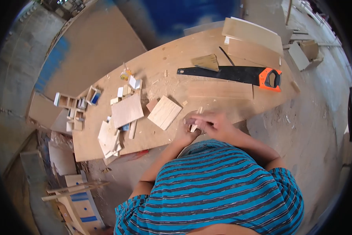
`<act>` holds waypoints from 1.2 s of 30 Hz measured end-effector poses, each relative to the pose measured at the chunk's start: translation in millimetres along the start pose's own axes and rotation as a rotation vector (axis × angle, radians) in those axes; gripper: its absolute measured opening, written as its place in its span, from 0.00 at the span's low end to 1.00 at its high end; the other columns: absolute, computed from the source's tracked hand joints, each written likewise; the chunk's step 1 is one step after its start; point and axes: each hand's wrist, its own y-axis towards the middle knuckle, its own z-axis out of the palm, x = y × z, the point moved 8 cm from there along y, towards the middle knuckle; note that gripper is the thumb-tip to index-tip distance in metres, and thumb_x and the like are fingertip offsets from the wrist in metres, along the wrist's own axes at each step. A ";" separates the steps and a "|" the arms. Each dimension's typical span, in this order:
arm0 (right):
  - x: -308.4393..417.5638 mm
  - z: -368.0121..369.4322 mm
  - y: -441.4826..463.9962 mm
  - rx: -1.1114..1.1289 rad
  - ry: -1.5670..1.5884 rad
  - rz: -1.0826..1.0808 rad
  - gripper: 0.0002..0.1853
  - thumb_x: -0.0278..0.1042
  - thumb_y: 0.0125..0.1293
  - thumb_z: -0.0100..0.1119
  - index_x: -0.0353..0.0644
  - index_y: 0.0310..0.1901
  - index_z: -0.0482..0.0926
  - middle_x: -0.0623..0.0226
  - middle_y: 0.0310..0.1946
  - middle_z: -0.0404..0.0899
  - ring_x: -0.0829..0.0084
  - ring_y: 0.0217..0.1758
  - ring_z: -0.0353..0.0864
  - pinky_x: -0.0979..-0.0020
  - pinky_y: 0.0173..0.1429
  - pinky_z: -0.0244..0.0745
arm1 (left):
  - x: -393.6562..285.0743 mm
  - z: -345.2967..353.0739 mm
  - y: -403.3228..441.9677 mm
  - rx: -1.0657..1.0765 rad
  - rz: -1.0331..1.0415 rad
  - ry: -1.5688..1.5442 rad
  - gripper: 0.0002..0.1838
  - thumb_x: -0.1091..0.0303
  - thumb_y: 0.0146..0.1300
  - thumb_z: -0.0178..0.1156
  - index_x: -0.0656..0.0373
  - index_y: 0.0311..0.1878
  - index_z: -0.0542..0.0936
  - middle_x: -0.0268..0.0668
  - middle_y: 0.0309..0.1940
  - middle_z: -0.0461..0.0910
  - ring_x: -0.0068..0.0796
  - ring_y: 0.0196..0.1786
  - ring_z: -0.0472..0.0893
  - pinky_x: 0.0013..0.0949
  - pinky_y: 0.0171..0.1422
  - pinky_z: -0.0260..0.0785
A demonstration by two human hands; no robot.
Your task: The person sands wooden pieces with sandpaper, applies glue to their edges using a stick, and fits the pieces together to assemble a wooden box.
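Observation:
In front of my waist, at the near edge of the wooden table [160, 141], both hands are close together. My left hand [186, 133] is closed around a small pale wooden strip [193, 128]. Over it lies my right hand [218, 124], its fingers curled and touching the left fingers; what they pinch is hidden. A square wooden panel [165, 112] rests just left of my hands. Beyond them is a flat wooden board [221, 90], and behind that a handsaw [238, 73] with an orange and black handle.
Stacked panels [254, 37] occupy the far right corner. Left of centre sit another panel [127, 111], small wooden blocks [125, 91] and a small glue bottle [125, 73]. Small open boxes [76, 102] stand at the left edge. Sawdust [156, 88] is scattered mid-table.

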 end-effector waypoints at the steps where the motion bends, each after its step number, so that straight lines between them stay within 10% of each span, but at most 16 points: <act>1: -4.8 -1.5 5.4 -0.044 -0.082 -0.041 0.11 0.32 0.66 0.58 0.42 0.48 0.83 0.56 0.31 0.83 0.64 0.33 0.83 0.68 0.40 0.76 | -1.5 -2.2 -2.7 0.011 0.022 0.072 0.27 0.81 0.42 0.59 0.65 0.52 0.76 0.41 0.38 0.78 0.33 0.46 0.78 0.34 0.50 0.71; 4: -14.4 -0.8 10.2 0.060 -0.197 0.276 0.11 0.32 0.66 0.59 0.40 0.47 0.83 0.56 0.33 0.84 0.62 0.34 0.84 0.68 0.42 0.77 | -8.1 -8.6 -7.3 -0.023 0.144 0.180 0.29 0.80 0.41 0.61 0.64 0.53 0.76 0.45 0.39 0.79 0.40 0.45 0.80 0.36 0.49 0.71; 8: -11.3 23.2 -2.6 -0.050 0.024 -0.078 0.12 0.33 0.64 0.60 0.45 0.47 0.84 0.56 0.27 0.81 0.63 0.27 0.81 0.68 0.31 0.73 | -13.4 -25.5 -19.6 -0.098 0.097 0.281 0.29 0.77 0.38 0.63 0.61 0.52 0.77 0.49 0.41 0.79 0.52 0.44 0.79 0.38 0.48 0.72; 16: -13.4 48.0 3.5 0.131 -0.004 -0.033 0.10 0.32 0.64 0.58 0.45 0.45 0.85 0.57 0.34 0.84 0.63 0.34 0.85 0.69 0.39 0.77 | -12.3 -43.9 -45.6 -0.076 0.201 0.357 0.30 0.74 0.36 0.63 0.60 0.51 0.79 0.49 0.36 0.77 0.52 0.40 0.78 0.38 0.46 0.71; 22: -123.9 27.4 30.1 0.047 -0.558 0.284 0.15 0.32 0.66 0.55 0.41 0.53 0.80 0.56 0.44 0.83 0.57 0.48 0.83 0.64 0.53 0.75 | 50.1 -57.2 -69.8 -0.134 -0.079 -0.701 0.32 0.70 0.50 0.57 0.68 0.62 0.68 0.46 0.44 0.79 0.38 0.49 0.80 0.37 0.55 0.73; 28: -70.2 19.9 71.7 -0.220 -1.024 -0.147 0.29 0.31 0.59 0.60 0.51 0.64 0.70 0.53 0.57 0.73 0.51 0.56 0.75 0.58 0.57 0.73 | 87.5 -102.4 -104.5 -0.514 -0.271 -0.867 0.25 0.60 0.64 0.59 0.66 0.60 0.70 0.42 0.47 0.81 0.34 0.47 0.83 0.37 0.55 0.76; 33: -94.9 142.8 30.6 0.353 0.115 0.386 0.21 0.39 0.64 0.63 0.41 0.56 0.77 0.64 0.40 0.84 0.74 0.45 0.80 0.70 0.54 0.73 | 75.3 -113.7 -114.9 -0.581 -0.203 -0.865 0.22 0.63 0.65 0.62 0.63 0.57 0.73 0.38 0.48 0.80 0.30 0.49 0.82 0.35 0.53 0.76; 36: -85.7 188.0 5.2 0.434 0.167 0.352 0.19 0.38 0.64 0.62 0.39 0.55 0.77 0.69 0.38 0.82 0.79 0.40 0.79 0.72 0.43 0.77 | 80.3 -118.8 -123.3 -0.533 -0.211 -0.854 0.19 0.63 0.64 0.63 0.61 0.55 0.75 0.35 0.47 0.81 0.28 0.47 0.82 0.33 0.51 0.76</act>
